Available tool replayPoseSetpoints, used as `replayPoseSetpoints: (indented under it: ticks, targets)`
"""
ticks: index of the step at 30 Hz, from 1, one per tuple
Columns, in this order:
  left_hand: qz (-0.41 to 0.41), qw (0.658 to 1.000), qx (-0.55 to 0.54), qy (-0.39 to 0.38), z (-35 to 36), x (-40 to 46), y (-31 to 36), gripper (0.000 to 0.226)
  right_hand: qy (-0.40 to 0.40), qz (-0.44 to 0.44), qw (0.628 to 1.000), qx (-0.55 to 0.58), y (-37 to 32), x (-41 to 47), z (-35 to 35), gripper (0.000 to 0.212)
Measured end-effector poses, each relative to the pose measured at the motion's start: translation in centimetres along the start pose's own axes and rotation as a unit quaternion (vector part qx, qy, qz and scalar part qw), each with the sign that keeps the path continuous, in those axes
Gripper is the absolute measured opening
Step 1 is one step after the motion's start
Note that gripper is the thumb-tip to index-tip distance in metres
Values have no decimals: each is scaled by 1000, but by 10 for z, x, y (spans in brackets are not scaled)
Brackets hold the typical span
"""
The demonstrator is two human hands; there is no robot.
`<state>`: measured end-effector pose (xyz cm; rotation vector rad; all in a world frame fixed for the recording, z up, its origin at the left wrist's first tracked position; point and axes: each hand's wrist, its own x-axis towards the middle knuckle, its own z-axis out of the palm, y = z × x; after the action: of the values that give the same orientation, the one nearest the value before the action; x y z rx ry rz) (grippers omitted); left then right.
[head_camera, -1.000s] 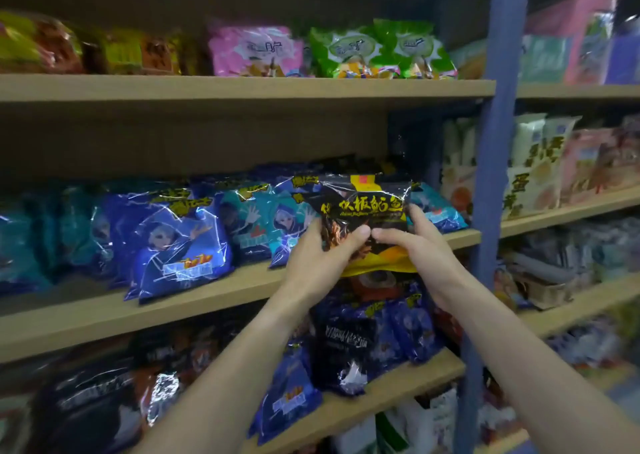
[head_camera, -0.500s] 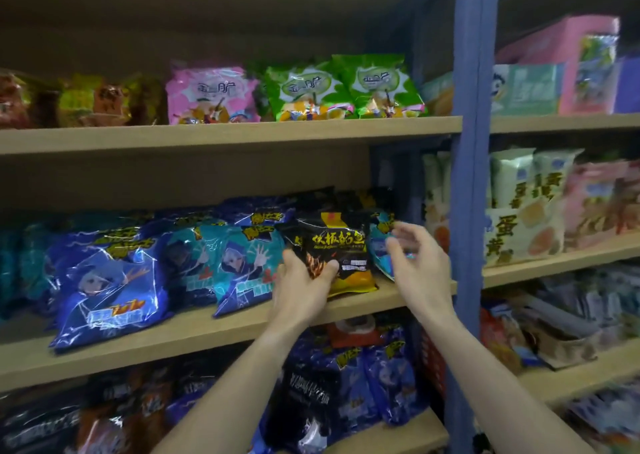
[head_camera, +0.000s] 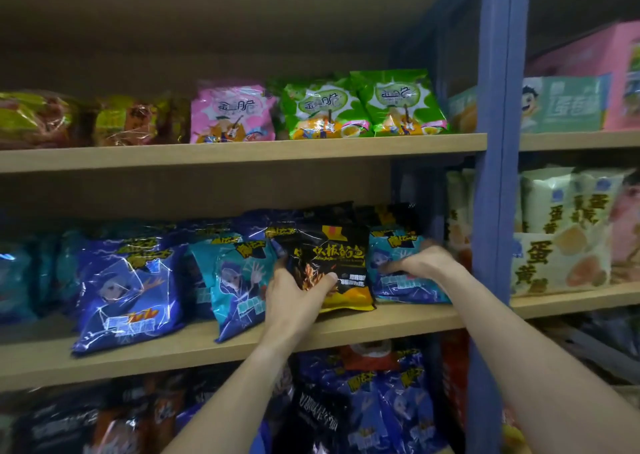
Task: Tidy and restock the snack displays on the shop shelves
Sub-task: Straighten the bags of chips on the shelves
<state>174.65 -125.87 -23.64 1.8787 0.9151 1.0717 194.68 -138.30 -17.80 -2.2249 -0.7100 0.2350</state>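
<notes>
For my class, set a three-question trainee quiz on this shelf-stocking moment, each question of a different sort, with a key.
1. True or false: the left hand grips the black bag.
2. The right hand rests on which bag? A pink, B teal, C green.
3. Fill in: the black bag stands on the ___ shelf of the three wooden ones in view.

Key: 1 true. 2 B, the teal bag beside the blue post. 3 middle.

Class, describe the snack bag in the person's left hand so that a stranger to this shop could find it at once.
Find the blue post; left of it, the middle shelf holds a row of blue bags. Near its right end the left hand holds the black bag. It alone in the front row is black, with flame art and a yellow bottom.
</notes>
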Motion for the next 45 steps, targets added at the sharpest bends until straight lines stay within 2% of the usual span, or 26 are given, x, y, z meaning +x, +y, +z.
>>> replayPoseSetpoints:
  ticks: [4,7,11,13,17,20,25,28,32,34,35,38,45]
  targets:
    - [8,1000,-24,9,-2,-1,-4,89,-20,11,995,102,-5,7,-5,108]
    - [12,999,-37,18,-3,-1,-5,91,56,-17,992,114,2,4,4,93]
    - [24,999,-48,10,-4,-3,-2,101,183,-71,970,142,15,-18,14,94]
    - [35,997,-63,0,-7,-7,-3,96,225,-99,956,161,16,-38,12,88]
    - [64,996,-63,-8,-11,-20,-5,98,321,-152,931,88,22,-80,6,85]
    - [85,996,-41,8,-6,-30,-1,92,407,-154,900,32,32,-105,4,85]
    - [30,999,-32,-26,26,-27,20,96,490,-130,861,-43,50,-123,2,99]
    - [14,997,-19,-73,53,-18,38,95,505,-146,849,-51,57,-126,-1,97]
    - [30,990,4,-140,79,-10,57,50,502,-146,852,-40,58,-127,-7,94]
    - [38,985,31,-168,90,-2,61,41,505,-145,850,-41,57,-128,-11,97]
    - [34,980,44,-192,95,1,64,44,506,-147,849,-43,56,-129,-12,101]
    - [37,978,83,-187,112,17,65,92,511,-153,845,-46,59,-130,-14,104]
    - [126,974,135,-131,127,23,56,115,474,-112,874,-9,72,-120,-13,91]
